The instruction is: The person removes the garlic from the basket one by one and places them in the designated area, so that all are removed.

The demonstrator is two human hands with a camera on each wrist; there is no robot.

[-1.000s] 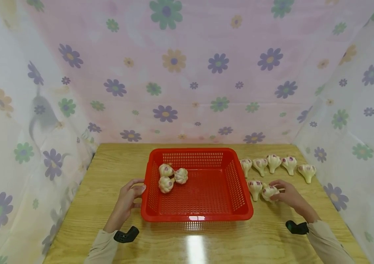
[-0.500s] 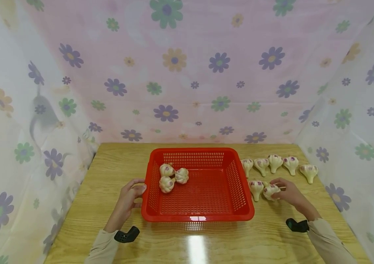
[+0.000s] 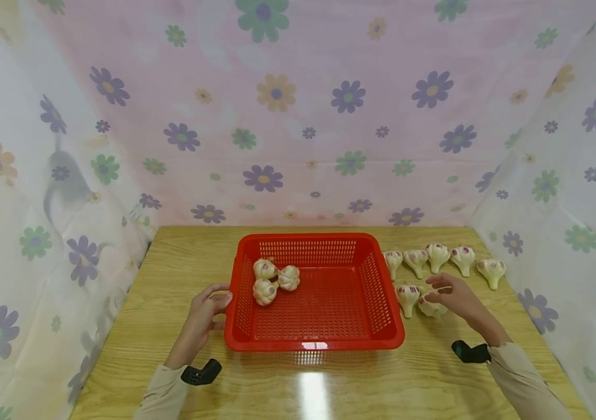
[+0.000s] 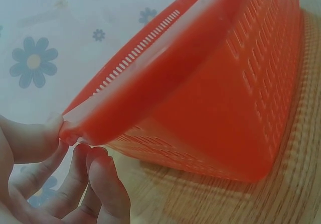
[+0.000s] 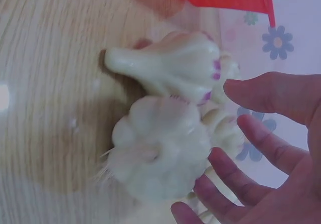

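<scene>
A red plastic basket [image 3: 324, 303] stands on the table with three garlic bulbs [image 3: 264, 292] grouped at its left side. My left hand [image 3: 205, 317] pinches the basket's left rim [image 4: 125, 108] between thumb and fingers. On the right, my right hand [image 3: 457, 300] hovers just above a garlic bulb [image 5: 158, 148], its fingers spread apart and holding nothing. That bulb shows its root tuft in the right wrist view and lies beside another garlic bulb [image 5: 170, 68] with purple marks.
Behind the right hand, several garlic bulbs [image 3: 438, 258] lie in a row, the leftmost close by the basket. The wooden table [image 3: 382, 385] meets flowered cloth [image 3: 298, 116] at the back and sides.
My right hand has let go of the garlic bulb, which stays on the table beside its neighbour, and has lifted slightly with fingers opened. The left hand keeps its place on the rim.
</scene>
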